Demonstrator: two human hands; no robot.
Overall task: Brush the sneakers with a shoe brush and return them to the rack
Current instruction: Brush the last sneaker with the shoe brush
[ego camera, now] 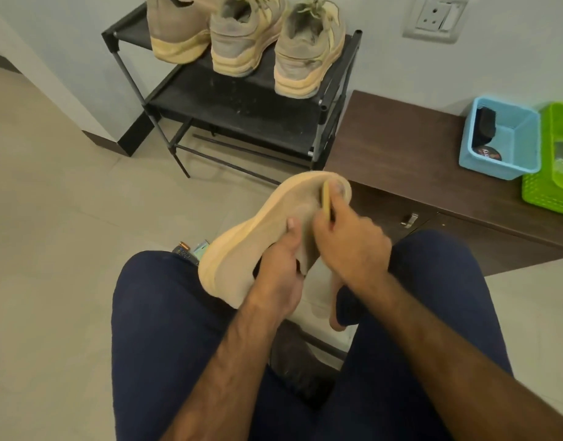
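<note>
right hand (350, 243) pinching the shoe brush (327, 202), left hand (281, 275) gripping the sneaker (242, 246), both just in front of the rack (242, 103)
sneaker turned sole-up over the lap (165, 313), likely so the brush reaches the tread at its far end; left thumb lies across the sole, bracing it. three more sneakers (242, 43) sit heels-out on the rack's top shelf. pale tile floor (66, 202) under the rack; low brown cabinet (401, 148) just right of it carries a blue basket (499, 167) and a green basket (547, 192).

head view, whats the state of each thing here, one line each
sneaker, sole up, gripped by left hand
shoe brush, held by right hand, on the sole
three sneakers, upright on rack top shelf
blue basket, open, holding dark items
green basket, open
</note>
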